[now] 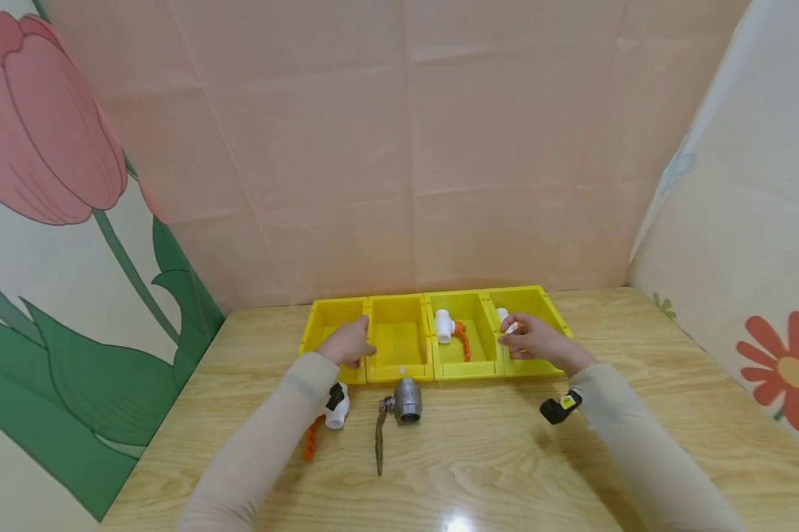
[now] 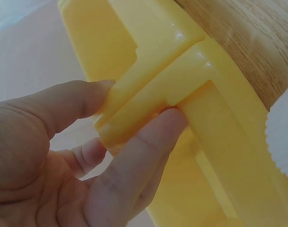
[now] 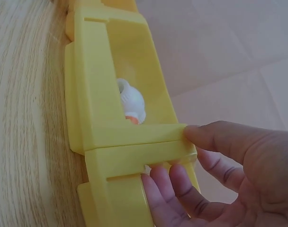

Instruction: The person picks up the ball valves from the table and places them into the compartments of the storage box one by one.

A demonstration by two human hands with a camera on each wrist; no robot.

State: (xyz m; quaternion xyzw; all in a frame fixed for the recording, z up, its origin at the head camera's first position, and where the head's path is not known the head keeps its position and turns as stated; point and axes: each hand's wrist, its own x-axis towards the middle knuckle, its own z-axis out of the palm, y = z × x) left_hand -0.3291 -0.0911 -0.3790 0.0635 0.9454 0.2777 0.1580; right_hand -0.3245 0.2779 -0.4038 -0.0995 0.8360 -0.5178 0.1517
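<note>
Several yellow bins stand side by side in a row. My left hand (image 1: 347,343) pinches the adjoining walls of the leftmost bin (image 1: 335,314) and the bin beside it (image 1: 398,336), thumb on one side and fingers on the other. Farther right, my right hand (image 1: 539,344) grips the touching rims of the third bin (image 1: 452,356) and the rightmost bin (image 1: 531,299). A white plastic valve (image 1: 444,326) with an orange handle lies in the third bin. Another white valve (image 1: 502,314) shows in the rightmost bin, partly hidden by my right hand.
In front of the bins, a metal ball valve (image 1: 409,400) with a long lever lies on the wooden table (image 1: 479,451). A white valve (image 1: 335,417) with an orange handle lies by my left wrist, partly covered. A pink-draped wall (image 1: 406,148) rises behind the row.
</note>
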